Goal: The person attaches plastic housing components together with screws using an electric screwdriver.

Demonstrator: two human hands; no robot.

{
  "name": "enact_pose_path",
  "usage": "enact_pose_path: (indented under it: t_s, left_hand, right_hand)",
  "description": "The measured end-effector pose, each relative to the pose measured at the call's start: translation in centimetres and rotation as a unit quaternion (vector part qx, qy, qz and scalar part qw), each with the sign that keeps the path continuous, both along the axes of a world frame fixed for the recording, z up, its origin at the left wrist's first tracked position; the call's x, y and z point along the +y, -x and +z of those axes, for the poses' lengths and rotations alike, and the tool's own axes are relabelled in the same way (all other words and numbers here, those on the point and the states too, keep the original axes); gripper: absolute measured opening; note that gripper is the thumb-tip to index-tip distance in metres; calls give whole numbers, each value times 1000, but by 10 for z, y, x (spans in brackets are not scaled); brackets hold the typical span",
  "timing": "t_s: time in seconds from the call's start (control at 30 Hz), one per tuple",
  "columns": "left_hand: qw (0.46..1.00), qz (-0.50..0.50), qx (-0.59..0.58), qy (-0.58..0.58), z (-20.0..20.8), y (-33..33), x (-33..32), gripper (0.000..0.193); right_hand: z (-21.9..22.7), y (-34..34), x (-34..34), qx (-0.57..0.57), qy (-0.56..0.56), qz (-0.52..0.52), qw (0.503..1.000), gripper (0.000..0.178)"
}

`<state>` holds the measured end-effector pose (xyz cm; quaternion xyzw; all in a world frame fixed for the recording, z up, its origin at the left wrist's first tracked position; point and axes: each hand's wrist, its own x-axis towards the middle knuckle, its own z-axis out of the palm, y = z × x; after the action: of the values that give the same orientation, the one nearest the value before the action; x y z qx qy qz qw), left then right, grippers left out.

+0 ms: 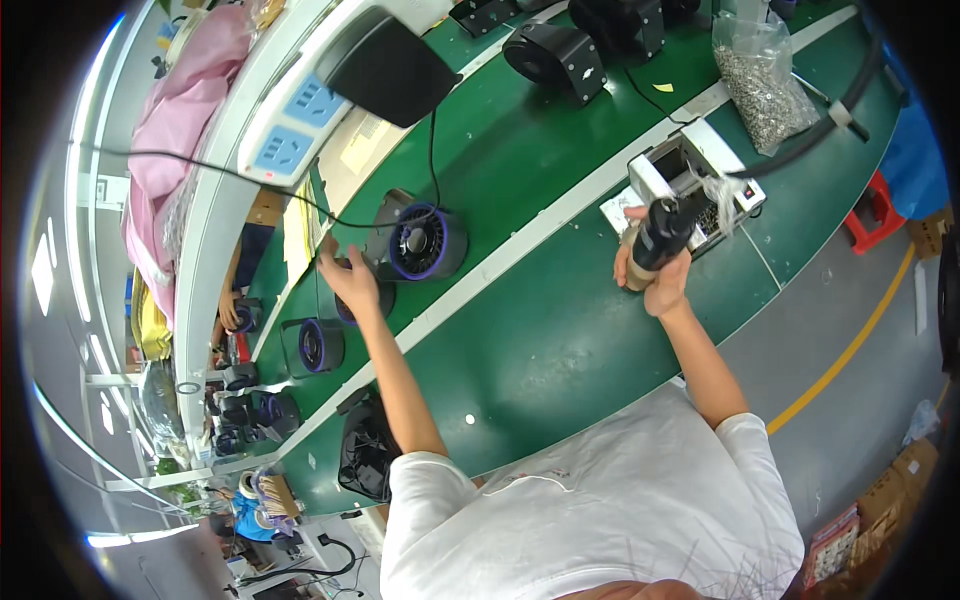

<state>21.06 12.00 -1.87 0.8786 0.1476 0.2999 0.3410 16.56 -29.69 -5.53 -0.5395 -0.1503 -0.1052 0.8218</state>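
My right hand (664, 284) is closed round an electric screwdriver (660, 238) with a black body and a tan lower part. The screwdriver is held beside a white screw feeder (700, 160) whose top stands open, showing small screws inside. My left hand (352, 284) reaches far left with its fingers apart, over a black round fan unit (378, 306) that it largely covers; whether it touches the unit is unclear. Just right of that hand stands another black fan unit (428, 242) with a purple ring. A third fan unit (318, 346) sits nearer me on the left.
A clear bag of screws (760, 85) lies behind the feeder. Black housings (555, 62) line the far side of the green table (560, 335). Power sockets (297, 130) with a black adapter and hanging cable are at upper left. Another person's hand (230, 310) works beyond the divider.
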Motion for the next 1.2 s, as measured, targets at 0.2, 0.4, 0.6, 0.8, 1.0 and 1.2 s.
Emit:
enact_pose_path:
  t_s: [0.2, 0.4, 0.6, 0.8, 1.0, 1.2]
  left_hand:
    - [944, -245, -90, -200, 58, -96, -195, 46]
    - [929, -266, -8, -257, -12, -255, -242, 63]
    - [959, -224, -18, -174, -57, -341, -185, 62]
    - [962, -267, -2, -53, -53, -288, -256, 58]
    - [984, -59, -140, 93, -70, -250, -203, 39]
    - [966, -139, -138, -167, -71, -127, -157, 27]
  right_hand:
    - [-1, 3, 1, 7, -34, 15, 999, 90]
    - [-5, 13, -1, 18, -54, 43, 997, 91]
    - [-3, 4, 2, 14, -41, 70, 997, 93]
    - [-7, -10, -22, 27, -41, 36, 998, 95]
    - [-14, -5, -3, 35, -126, 54, 990, 84]
    - [-4, 12, -4, -74, -34, -14, 997, 55]
